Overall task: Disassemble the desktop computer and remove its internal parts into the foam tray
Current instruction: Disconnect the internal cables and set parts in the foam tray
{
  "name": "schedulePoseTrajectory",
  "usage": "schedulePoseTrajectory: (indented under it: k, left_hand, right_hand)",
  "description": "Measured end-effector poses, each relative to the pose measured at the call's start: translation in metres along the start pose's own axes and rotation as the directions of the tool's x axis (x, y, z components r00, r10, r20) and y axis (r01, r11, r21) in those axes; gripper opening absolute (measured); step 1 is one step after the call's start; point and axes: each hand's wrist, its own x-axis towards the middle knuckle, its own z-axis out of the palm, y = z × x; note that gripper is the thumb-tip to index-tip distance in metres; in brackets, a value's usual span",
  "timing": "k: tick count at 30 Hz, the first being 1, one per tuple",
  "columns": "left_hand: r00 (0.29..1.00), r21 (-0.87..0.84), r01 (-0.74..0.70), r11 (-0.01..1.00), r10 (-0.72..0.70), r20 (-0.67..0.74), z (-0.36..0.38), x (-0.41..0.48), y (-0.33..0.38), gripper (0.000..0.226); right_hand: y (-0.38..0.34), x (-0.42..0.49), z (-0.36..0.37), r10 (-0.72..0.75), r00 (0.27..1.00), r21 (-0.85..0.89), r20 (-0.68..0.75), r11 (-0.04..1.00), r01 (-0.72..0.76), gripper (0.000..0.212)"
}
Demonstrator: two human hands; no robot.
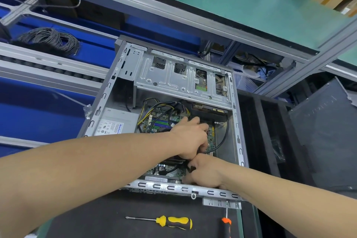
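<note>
The open desktop computer case (pixel 238 121) lies on its side on a black mat, its green motherboard (pixel 163 120) and bundled cables exposed. The power supply (pixel 116 123) sits at the case's left and a silver drive cage (pixel 173 79) spans the far end. My left hand (pixel 190 139) reaches into the middle of the case, fingers curled down over a dark part on the board. My right hand (pixel 204 172) is just below it near the case's front rail, fingers pinched on a black cable (pixel 222 141). The black foam tray (pixel 257 125) lies right of the case.
A yellow-and-black screwdriver (pixel 170 221) lies on the mat in front of the case, and an orange-handled one (pixel 227 222) to its right. The removed dark side panel (pixel 324 135) rests at the right. A grey cable coil (pixel 48 39) sits on the blue conveyor at left.
</note>
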Motion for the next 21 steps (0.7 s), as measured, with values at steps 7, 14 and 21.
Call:
schedulePoseTrajectory:
  k: [7, 14, 21]
  left_hand:
    - [0.982, -0.268, -0.169, 0.949, 0.185, 0.034, -0.022, 0.001, -0.016, 0.016]
    - [0.989, -0.452, -0.105, 0.886, 0.139, 0.042, -0.05, -0.018, -0.032, 0.034]
    - [0.999, -0.519, 0.029, 0.854, -0.035, 0.0, -0.073, -0.05, -0.034, 0.029]
  right_hand:
    - [0.009, -0.02, -0.015, -0.004, 0.998, 0.124, -0.061, 0.992, 0.012, 0.019]
    - [0.011, -0.037, -0.022, -0.069, 0.985, 0.252, -0.157, 0.962, 0.108, 0.034]
    - [0.016, -0.058, -0.039, -0.158, 0.936, 0.296, -0.315, 0.92, 0.255, 0.024]
